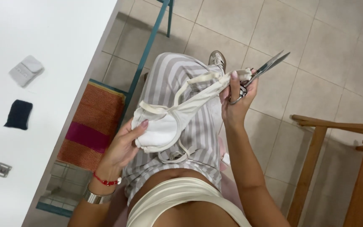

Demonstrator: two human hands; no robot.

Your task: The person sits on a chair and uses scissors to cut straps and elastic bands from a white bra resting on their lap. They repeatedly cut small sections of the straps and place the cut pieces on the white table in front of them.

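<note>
On the far left of the frame I see the white tabletop [43,25]. A small grey pouch [26,70] lies on it in the upper left. Below that is a dark blue folded cloth [18,114]. Lower still sits a little metal buckle [2,169]. These three are well apart from each other.

Just right of the tabletop edge is a woven cloth [90,126] with orange and pink bands, lying on a blue-green frame.

Next comes my left hand [124,147], in the lower middle of the frame. It has a red string and a silver band on the wrist. Its grip is closed around the padded cup of a white bra top [164,122]. The top hangs in the middle of the frame, over my striped trousers [169,71], and stretches between both hands.

Further right, my right hand [236,98] pinches the other end of the top by its strap. The same grip also holds a pair of scissors [265,67]. The blades are a little apart and point to the upper right.

At the far right stands a wooden chair frame [337,138] on the tiled floor [316,42].
</note>
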